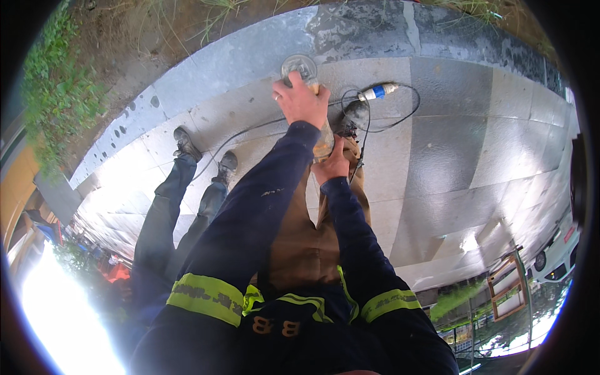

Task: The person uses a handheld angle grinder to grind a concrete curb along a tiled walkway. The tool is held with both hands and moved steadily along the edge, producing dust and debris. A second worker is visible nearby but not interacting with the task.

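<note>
The left hand (302, 101) is wrapped around the grinder (324, 144) near its disc (299, 63), the right hand (333, 165) closed on its rear end. The disc is over the paving (450, 147) beside the kerb (244, 50), contact unclear; a plug (377, 92) lies to the right.

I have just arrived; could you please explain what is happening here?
A person grips what looks like an angle grinder with both hands: the left hand near its round head, the right hand toward its rear end. A cable and a blue-and-white plug lie on the paving. Another person's legs show at the left.
</note>
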`<state>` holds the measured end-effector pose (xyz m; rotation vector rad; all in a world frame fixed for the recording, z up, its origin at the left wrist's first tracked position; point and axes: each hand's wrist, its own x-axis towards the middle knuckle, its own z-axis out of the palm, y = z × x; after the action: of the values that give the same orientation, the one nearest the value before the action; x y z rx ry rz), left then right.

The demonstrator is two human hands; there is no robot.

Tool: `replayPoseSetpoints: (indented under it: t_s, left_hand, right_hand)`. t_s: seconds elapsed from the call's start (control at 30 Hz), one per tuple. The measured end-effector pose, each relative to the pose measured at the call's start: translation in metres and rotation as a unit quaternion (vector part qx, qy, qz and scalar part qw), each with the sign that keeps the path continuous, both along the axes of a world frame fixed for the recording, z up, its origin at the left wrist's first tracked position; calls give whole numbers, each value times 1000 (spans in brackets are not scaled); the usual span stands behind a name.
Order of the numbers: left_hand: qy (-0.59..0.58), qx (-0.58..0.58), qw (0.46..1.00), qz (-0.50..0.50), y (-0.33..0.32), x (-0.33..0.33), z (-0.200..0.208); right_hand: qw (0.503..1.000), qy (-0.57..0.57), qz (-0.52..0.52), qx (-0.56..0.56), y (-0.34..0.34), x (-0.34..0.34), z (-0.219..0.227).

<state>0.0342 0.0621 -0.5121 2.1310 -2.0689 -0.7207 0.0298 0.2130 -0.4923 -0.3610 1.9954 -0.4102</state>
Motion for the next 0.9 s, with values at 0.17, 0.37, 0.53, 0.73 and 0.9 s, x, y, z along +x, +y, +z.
replayPoseSetpoints:
  t_s: [0.17,0.37,0.53,0.73,0.9]
  left_hand:
    - [28,-19,999,-28,20,-9,0]
    - [26,-30,998,-46,12,-26,-5]
    - [26,-12,999,-24,17,-18,3]
    - [12,-24,998,-49,17,-27,-5]
    - [-31,9,999,-19,21,-20,-1]
  right_hand:
    - [999,4,-33,-8,17,-6,8]
    - [997,43,-31,-50,12,-17,-1]
    - [1000,15,-19,-15,17,-12,6]
    - [999,29,-30,-31,14,-20,0]
    - [999,-27,1,40,19,-16,3]
